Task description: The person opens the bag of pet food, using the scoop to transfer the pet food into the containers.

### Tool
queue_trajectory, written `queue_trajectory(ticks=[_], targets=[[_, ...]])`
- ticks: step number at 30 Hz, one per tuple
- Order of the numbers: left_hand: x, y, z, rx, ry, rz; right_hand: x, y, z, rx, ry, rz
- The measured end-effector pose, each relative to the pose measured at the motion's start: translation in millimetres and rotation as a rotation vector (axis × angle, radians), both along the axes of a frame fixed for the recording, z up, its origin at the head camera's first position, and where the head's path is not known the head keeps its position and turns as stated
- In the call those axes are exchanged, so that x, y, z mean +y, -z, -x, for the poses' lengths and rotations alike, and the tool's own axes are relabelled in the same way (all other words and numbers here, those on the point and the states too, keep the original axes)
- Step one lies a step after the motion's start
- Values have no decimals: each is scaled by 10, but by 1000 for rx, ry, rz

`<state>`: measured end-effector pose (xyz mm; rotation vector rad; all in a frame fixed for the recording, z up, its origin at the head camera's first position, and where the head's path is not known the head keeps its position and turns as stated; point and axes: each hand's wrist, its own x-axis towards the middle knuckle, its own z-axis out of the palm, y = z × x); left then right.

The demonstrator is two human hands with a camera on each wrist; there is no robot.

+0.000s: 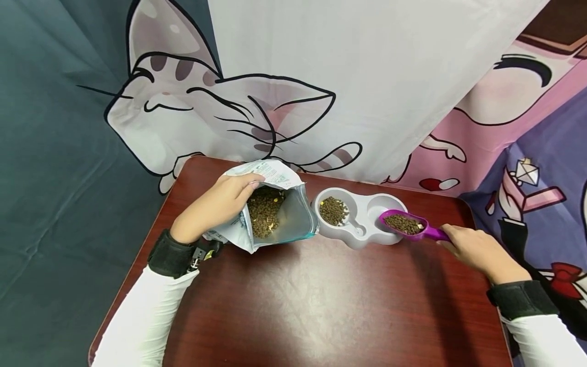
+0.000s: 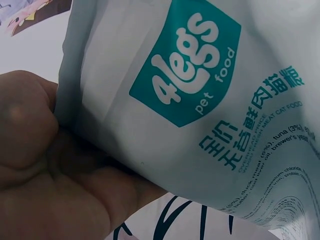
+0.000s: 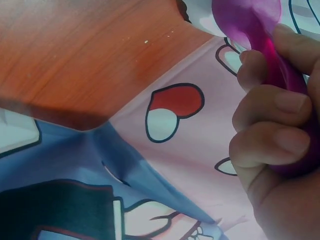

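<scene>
An open bag of cat food (image 1: 293,216), with brown kibble (image 1: 263,211) inside, tilts at the table's back left. My left hand (image 1: 224,199) grips its upper edge; the left wrist view shows the bag's printed side (image 2: 185,65) between thumb and fingers. Curled round the handle of a purple scoop (image 1: 424,232), my right hand (image 1: 472,250) holds it level and heaped with kibble. The scoop's front end is over the right bowl of a grey double pet bowl (image 1: 337,234). Kibble (image 1: 333,210) lies in the left bowl. In the right wrist view the fingers (image 3: 272,145) wrap the handle.
Beneath everything is a reddish-brown wooden table (image 1: 321,306), its back edge against a white curtain (image 1: 367,76) printed with cartoon cats. A dark green curtain (image 1: 55,204) hangs at the left. A blue and pink printed cloth (image 1: 555,137) borders the right side.
</scene>
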<state>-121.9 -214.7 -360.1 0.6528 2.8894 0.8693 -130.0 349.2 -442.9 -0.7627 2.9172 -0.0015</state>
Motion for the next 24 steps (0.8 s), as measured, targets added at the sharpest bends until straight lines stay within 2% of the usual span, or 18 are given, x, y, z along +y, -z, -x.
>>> queue_trajectory(ticks=[11, 24], targets=[[2, 3, 8, -4, 3, 17, -59, -158, 107, -54, -8, -56], [12, -13, 12, -2, 7, 21, -114, -216, 185, -79, -22, -93]])
